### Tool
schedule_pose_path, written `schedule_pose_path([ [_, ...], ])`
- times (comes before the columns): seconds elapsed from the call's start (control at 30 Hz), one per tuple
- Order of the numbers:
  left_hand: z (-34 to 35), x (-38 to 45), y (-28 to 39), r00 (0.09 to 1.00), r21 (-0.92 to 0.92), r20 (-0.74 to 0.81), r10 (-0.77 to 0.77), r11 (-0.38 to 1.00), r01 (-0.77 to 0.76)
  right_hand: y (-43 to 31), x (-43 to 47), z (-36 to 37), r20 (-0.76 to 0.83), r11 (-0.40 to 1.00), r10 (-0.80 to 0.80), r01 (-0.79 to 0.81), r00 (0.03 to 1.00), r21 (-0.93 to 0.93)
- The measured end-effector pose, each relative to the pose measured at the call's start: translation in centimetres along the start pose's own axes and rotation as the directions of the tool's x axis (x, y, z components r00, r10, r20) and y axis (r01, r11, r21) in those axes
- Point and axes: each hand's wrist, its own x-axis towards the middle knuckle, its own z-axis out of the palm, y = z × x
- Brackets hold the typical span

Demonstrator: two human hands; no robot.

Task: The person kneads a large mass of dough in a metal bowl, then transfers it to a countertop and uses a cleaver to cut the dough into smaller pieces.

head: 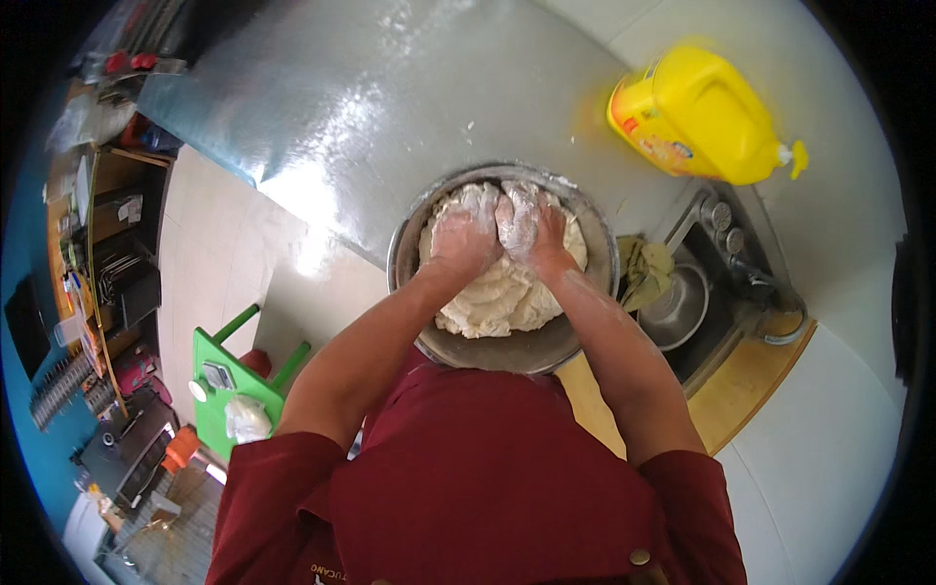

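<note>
A large mass of pale dough (497,300) fills much of a round metal bowl (504,355). My left hand (468,227), white with flour on the fingers, grips the far part of the dough. Right beside it, my right hand (530,223) is also shut on the dough, its fingers and knuckles coated with flour. The two hands nearly touch near the bowl's far rim. Their fingertips are partly hidden in the dough. Flour streaks mark my right forearm.
The bowl stands on a metal worktop (468,88) with small white crumbs. A yellow jug with a pump (702,121) lies beyond at the right. Nearer are a green cloth (647,270) and a sink (724,314) holding a metal bowl (676,314). A green stool (212,417) stands at the left.
</note>
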Motion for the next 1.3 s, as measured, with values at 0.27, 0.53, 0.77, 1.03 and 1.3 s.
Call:
schedule_pose_path([
  [0.27, -10.5, -10.1, 1.1, 0.977, -0.36, 0.06, 0.205, 0.917, -0.17, -4.1, -4.5, -4.9, 0.549, 0.935, 0.157, -0.303, 0.821, 0.185],
  [0.53, -6.7, -14.5, 3.9, 0.926, -0.087, -0.145, 0.348, 0.928, -0.363, -3.3, -16.4, -0.3, -0.127, 0.867, -0.474, 0.438, 0.871, -0.237],
  [0.77, -3.1, -10.2, 3.1, 0.958, 0.048, -0.233, 0.165, 0.986, -0.158, -1.5, -10.6, 1.4, -0.194, 0.914, -0.405, 0.39, 0.893, -0.115],
  [1.03, -2.1, -3.2, 0.7, 0.996, -0.069, 0.054, -0.075, 0.995, 0.079, 1.1, -1.9, 3.2, -0.166, 0.966, -0.245, 0.227, 0.955, -0.12],
  [1.3, -0.4, -3.2, 1.7, 0.875, -0.232, -0.384, -0.295, 0.948, 0.217, -0.8, 1.4, 1.8, -0.002, 0.97, -0.23, 0.229, 0.973, -0.086],
])
